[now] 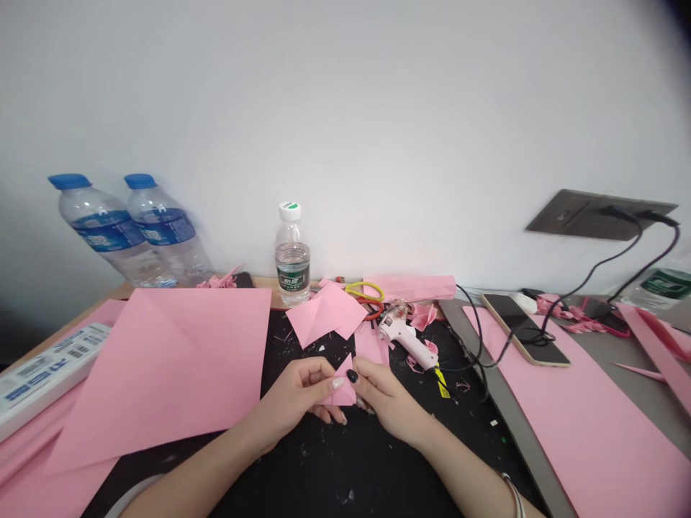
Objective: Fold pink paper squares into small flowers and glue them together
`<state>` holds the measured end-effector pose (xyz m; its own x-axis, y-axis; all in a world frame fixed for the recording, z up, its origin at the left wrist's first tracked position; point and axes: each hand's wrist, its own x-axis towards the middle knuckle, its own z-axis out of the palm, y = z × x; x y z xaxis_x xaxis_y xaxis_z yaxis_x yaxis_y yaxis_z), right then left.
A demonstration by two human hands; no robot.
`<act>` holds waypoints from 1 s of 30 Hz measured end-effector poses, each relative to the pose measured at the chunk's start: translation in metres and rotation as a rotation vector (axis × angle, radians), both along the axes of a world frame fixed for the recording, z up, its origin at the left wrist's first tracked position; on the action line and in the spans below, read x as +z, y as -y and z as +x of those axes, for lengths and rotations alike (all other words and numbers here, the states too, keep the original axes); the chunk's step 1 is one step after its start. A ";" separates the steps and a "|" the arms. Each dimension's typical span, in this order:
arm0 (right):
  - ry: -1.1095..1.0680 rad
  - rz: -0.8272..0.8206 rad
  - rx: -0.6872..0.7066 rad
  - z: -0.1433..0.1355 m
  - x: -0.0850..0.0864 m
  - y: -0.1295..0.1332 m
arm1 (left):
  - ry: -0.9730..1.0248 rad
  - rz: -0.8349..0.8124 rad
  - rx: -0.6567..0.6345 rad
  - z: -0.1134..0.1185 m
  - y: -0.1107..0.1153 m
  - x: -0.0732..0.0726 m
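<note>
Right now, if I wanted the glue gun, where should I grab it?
Try gripping the glue gun by its handle, from the near right side. The handle slants that way, toward a yellow tag, while the head lies farther off. The right hand is nearest, though it's pinching folded paper. I'd stay off the head: its tip is hard to make out and could be hot.

I see one left hand [291, 397], one right hand [389, 403] and one folded pink paper piece [342, 392]. There are four water bottles [293, 262], two with blue caps [140, 181] and one with a white cap [290, 211]. There is one glue gun [409, 339], one phone [517, 318], one long white box [51, 374], two loop handles [365, 284], and two plugs [615, 212] in one wall socket [572, 216].
</note>
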<state>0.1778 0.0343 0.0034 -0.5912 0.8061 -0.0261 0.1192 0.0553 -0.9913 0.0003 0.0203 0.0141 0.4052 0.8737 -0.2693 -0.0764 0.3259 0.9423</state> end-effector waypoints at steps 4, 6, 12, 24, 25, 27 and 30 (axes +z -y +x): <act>0.066 0.077 -0.006 0.001 0.002 -0.001 | -0.022 -0.029 0.000 -0.001 0.001 0.001; 0.098 0.133 0.001 0.002 0.005 -0.003 | -0.048 -0.031 -0.004 -0.003 0.001 0.000; 0.173 0.276 0.041 0.004 0.010 -0.006 | -0.149 0.102 -0.045 -0.004 0.000 -0.003; -0.074 0.016 0.068 0.005 0.003 -0.005 | -0.135 0.115 -0.022 -0.007 -0.004 -0.003; -0.091 -0.013 0.079 0.005 0.002 -0.006 | -0.120 0.103 -0.023 -0.008 -0.005 -0.003; -0.112 -0.052 0.097 0.006 0.001 -0.006 | -0.094 0.087 -0.034 -0.009 -0.005 -0.003; -0.136 -0.079 0.118 0.007 0.002 -0.006 | -0.072 0.085 -0.048 -0.010 -0.006 -0.004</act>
